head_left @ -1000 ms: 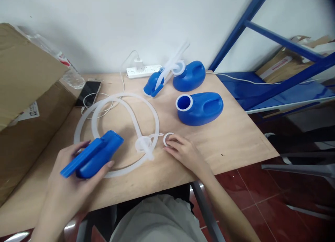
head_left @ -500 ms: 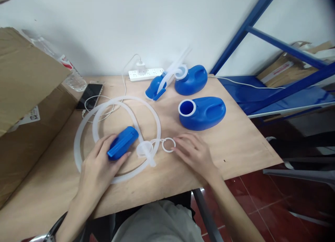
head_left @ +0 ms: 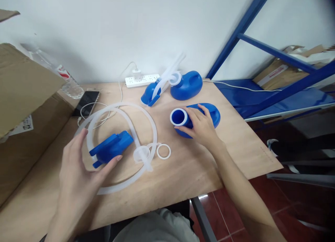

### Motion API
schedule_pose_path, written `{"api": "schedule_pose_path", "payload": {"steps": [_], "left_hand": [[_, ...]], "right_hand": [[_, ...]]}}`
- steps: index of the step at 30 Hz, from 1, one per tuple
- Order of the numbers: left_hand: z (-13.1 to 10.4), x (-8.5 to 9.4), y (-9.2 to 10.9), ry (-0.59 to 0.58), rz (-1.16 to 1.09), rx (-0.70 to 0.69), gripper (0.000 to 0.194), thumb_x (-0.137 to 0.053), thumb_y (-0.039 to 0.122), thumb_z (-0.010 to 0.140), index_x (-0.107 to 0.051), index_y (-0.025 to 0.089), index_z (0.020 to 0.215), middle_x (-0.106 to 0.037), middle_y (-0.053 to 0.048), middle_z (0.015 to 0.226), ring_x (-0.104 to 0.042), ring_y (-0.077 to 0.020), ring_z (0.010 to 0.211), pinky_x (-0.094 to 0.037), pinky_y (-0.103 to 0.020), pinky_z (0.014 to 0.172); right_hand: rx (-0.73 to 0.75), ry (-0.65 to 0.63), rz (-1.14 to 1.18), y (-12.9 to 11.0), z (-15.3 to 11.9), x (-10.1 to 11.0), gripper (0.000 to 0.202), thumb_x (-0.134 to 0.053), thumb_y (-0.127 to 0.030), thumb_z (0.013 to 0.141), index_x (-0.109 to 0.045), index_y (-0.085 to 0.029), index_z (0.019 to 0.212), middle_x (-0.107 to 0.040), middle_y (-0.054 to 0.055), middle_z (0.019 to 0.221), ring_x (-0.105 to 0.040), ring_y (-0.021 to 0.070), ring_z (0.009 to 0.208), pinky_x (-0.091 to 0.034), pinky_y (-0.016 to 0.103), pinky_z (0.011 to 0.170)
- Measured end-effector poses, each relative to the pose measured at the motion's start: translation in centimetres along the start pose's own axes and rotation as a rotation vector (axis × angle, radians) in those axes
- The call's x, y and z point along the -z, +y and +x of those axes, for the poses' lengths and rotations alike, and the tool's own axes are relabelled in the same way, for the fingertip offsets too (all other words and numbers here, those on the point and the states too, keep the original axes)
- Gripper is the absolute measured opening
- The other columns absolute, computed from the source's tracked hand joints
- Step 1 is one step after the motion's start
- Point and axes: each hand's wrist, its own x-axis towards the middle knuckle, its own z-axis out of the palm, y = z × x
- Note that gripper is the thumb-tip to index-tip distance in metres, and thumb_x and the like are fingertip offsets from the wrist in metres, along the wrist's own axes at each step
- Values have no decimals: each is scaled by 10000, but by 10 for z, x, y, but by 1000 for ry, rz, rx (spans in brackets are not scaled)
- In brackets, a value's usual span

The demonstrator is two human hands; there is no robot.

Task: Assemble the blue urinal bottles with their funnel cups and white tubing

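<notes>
On the table lies a blue plastic urinal bottle (head_left: 213, 110), its white-rimmed mouth facing me. My right hand (head_left: 202, 127) is closed over its neck, thumb in front and fingers on top. My left hand (head_left: 81, 165) is open, thumb and fingers apart, around the near end of a blue plastic funnel piece (head_left: 112, 148) without gripping it. That piece lies inside loops of clear tubing (head_left: 154, 127). A clear cap (head_left: 141, 154) with a short spout and a strap ring (head_left: 164, 151) rests between the hands.
Behind stand another blue bottle (head_left: 187, 85) and a second blue funnel piece (head_left: 150, 93) with tubing. A power strip (head_left: 141, 80), phone (head_left: 86, 103) with white cable, water bottle (head_left: 70, 85) and cardboard box (head_left: 28, 74) are at back and left. A blue metal frame (head_left: 240, 36) stands right.
My right hand has left the strap ring and moved up and right onto the bottle's neck. My left hand has let go of the blue funnel piece, which now lies turned on the table.
</notes>
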Motion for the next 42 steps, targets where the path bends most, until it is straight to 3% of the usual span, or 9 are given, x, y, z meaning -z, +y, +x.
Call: {"api": "schedule_pose_path", "payload": {"steps": [1, 3, 5, 9, 12, 18, 25, 35, 42], "left_hand": [[5, 2, 17, 25, 50, 27, 721, -737, 414, 1001, -403, 413, 1640, -504, -56, 1624, -537, -401, 1474, -472, -664, 1242], [15, -1, 53, 20, -28, -132, 452, -696, 241, 1027, -614, 329, 1463, -643, -74, 1440, -644, -334, 1328, -536, -580, 1167], [25, -14, 84, -67, -161, -331, 334, -677, 159, 1024, -657, 226, 1350, -723, -94, 1274, -700, -286, 1196, -582, -499, 1065], [37, -49, 116, -185, -255, -412, 180, -665, 187, 1041, -670, 152, 1217, -770, -98, 1136, -680, -271, 1073, -559, -446, 930], [38, -61, 125, -267, -311, -397, 37, -639, 188, 1054, -670, 171, 1061, -763, -50, 978, -654, -246, 984, -514, -415, 897], [40, -54, 134, -407, -456, -206, 147, -633, 159, 1027, -607, 205, 890, -668, 25, 826, -616, -158, 768, -476, -310, 738], [41, -49, 135, -473, -454, -178, 170, -600, 145, 1017, -584, 215, 863, -645, 34, 815, -611, -142, 743, -456, -269, 672], [29, -48, 143, -253, -367, -203, 184, -646, 149, 1002, -612, 210, 832, -642, 19, 747, -606, -150, 676, -468, -283, 621], [21, -54, 155, -102, -328, -95, 187, -639, 166, 1024, -646, 216, 844, -679, 11, 726, -637, -160, 671, -502, -299, 644]], "right_hand": [[35, 14, -6, -6, -2, 1, 539, -623, -521, 1062, -584, -140, 1442, -780, 163, 1305, -749, 337, 1173, -432, 549, 1172], [108, 36, -12, -20, -6, 6, 523, -646, -501, 1055, -603, -112, 1401, -796, 168, 1255, -760, 330, 1125, -487, 495, 1077], [161, 48, 0, -35, -11, 13, 486, -638, -471, 1062, -618, -99, 1374, -807, 167, 1215, -763, 319, 1101, -506, 462, 1013], [189, 44, 49, -59, -22, 23, 470, -537, -468, 1110, -624, -97, 1385, -807, 160, 1236, -747, 300, 1151, -484, 447, 1028], [118, 43, 70, -66, -28, 25, 551, -432, -550, 1131, -653, -95, 1348, -807, 162, 1216, -736, 308, 1148, -475, 451, 1009], [85, 84, 76, -66, -31, 20, 656, -340, -617, 1135, -697, -73, 1225, -818, 163, 1128, -735, 321, 1118, -453, 450, 960], [130, 69, 103, -64, -34, 24, 522, -420, -546, 1141, -693, -119, 1268, -837, 120, 1128, -738, 281, 1128, -452, 421, 972], [96, 82, 129, -72, -35, 23, 489, -460, -498, 1141, -699, -89, 1262, -831, 132, 1132, -744, 279, 1134, -469, 418, 982], [53, 79, 116, -80, -36, 21, 341, -512, -372, 1117, -690, -142, 1295, -838, 104, 1149, -747, 262, 1142, -475, 411, 1007]]}}
